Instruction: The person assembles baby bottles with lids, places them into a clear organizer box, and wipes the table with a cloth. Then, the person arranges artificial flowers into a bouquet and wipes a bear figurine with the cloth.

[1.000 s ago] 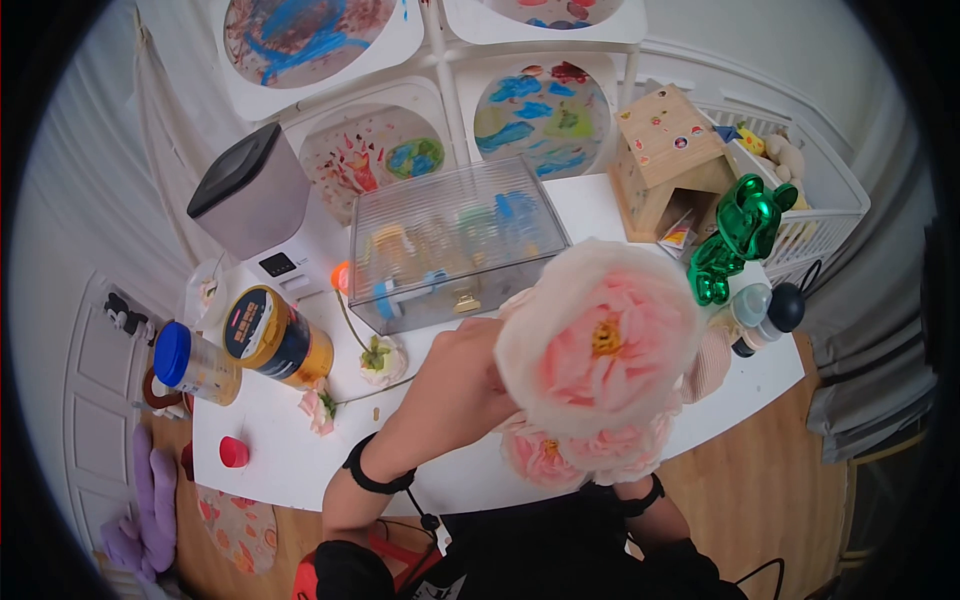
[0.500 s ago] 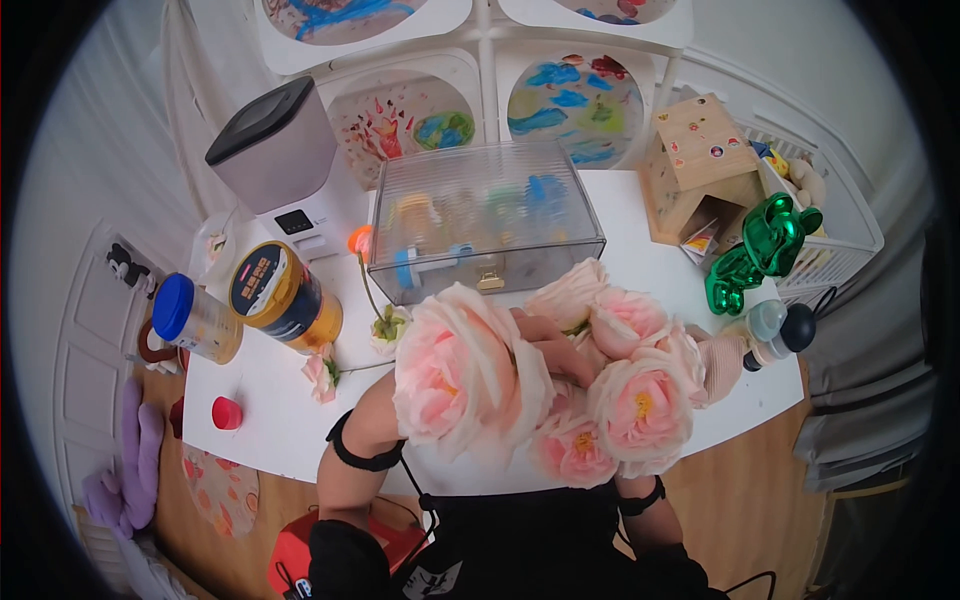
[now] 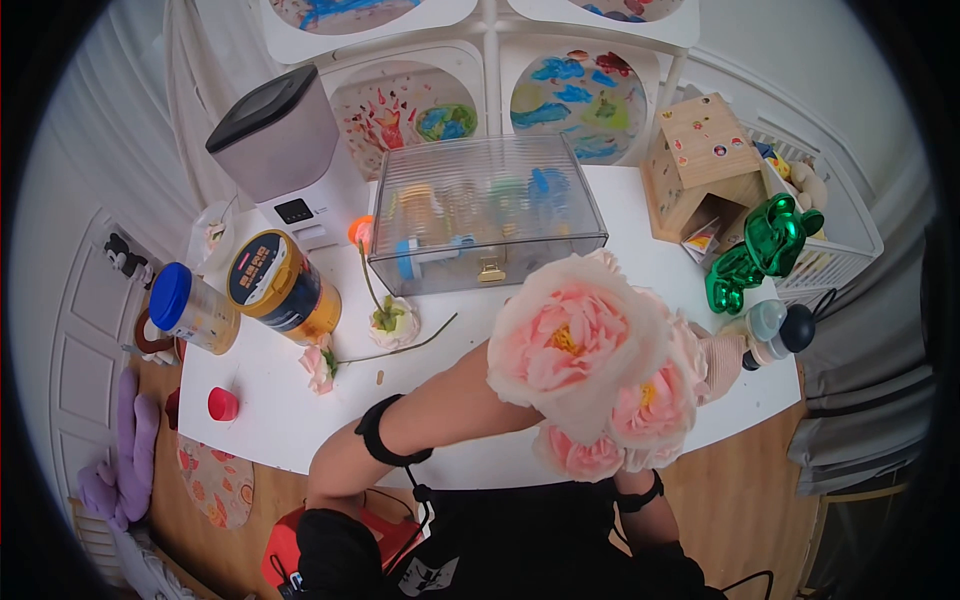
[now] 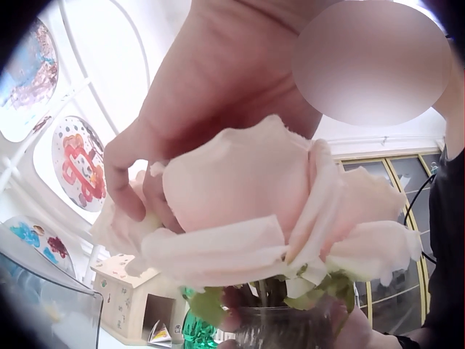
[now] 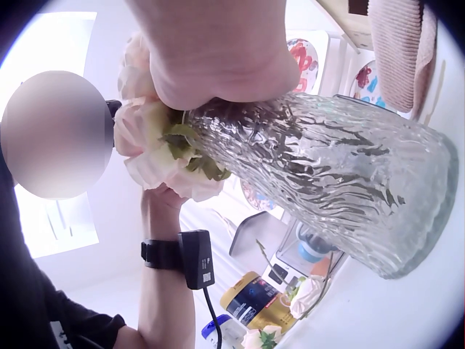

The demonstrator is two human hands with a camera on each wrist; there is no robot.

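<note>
Several pale pink flowers (image 3: 575,345) with yellow centres stand bunched in a ribbed clear glass vase (image 5: 327,182). My right hand (image 5: 218,62) grips the vase near its neck, and the vase leans in the right wrist view. From above, the blooms hide the vase and most of both hands. In the left wrist view my left hand (image 4: 225,87) reaches over the bunch, its bent fingers (image 4: 125,178) pinching a pale flower (image 4: 120,225) at the far side. Green leaves (image 4: 207,304) show at the vase's mouth.
A white flower (image 3: 397,325) and a small pink flower (image 3: 320,368) lie on the white table (image 3: 280,430). Behind stands a clear lidded box (image 3: 490,215). Jars, a red cup (image 3: 223,404), a green bear figure (image 3: 765,250), a wooden house (image 3: 700,165) and bottles surround the work.
The left forearm swung left and then back right, reaching farther across the bunch. The big front flower shifted left, then right again. The right arm stays low beside the flowers.
</note>
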